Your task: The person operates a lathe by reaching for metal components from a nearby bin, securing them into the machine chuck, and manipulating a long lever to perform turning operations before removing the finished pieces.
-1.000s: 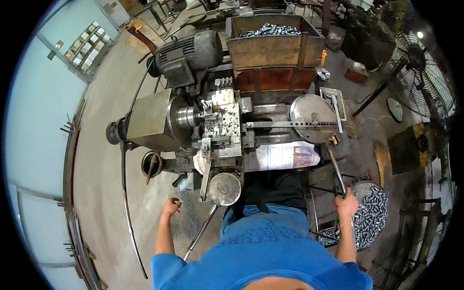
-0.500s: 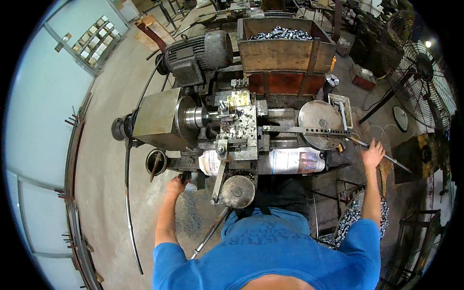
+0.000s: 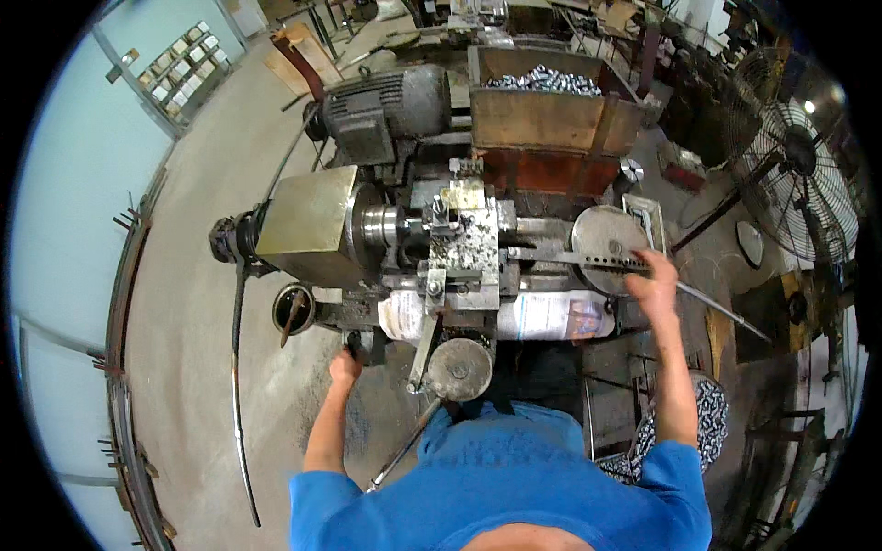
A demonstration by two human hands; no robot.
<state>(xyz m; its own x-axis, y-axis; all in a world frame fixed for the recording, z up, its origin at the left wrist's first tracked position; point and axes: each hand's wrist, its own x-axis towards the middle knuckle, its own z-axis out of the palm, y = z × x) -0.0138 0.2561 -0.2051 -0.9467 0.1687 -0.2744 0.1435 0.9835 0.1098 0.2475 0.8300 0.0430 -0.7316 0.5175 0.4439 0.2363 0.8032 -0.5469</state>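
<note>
A small bench lathe (image 3: 404, 248) is seen from above, with its boxy headstock cover (image 3: 308, 225) at the left and its grey motor (image 3: 386, 106) behind. A wooden bin (image 3: 551, 119) heaped with bright metal parts stands beyond the bed, and a pedestal fan (image 3: 795, 179) is placed well apart at the right. The carriage and tool post (image 3: 464, 243) are set just beside the chuck (image 3: 381, 225). A round turret disc (image 3: 606, 239) is mounted at the tail end, and a round handwheel (image 3: 457, 369) hangs at the front.

Since the two earlier views, the right hand (image 3: 654, 286) has been raised from beside the patterned cloth (image 3: 703, 418) to the long lever bar (image 3: 707, 298) near the turret disc; the bar is now grasped in a closed grip and lies flatter, which is judged to mean that the turret is being worked. The left hand (image 3: 345, 365) has been brought forward and is curled on a small dark control handle (image 3: 358, 344) at the lathe's front left; whether it is clenched tight cannot be told.
</note>
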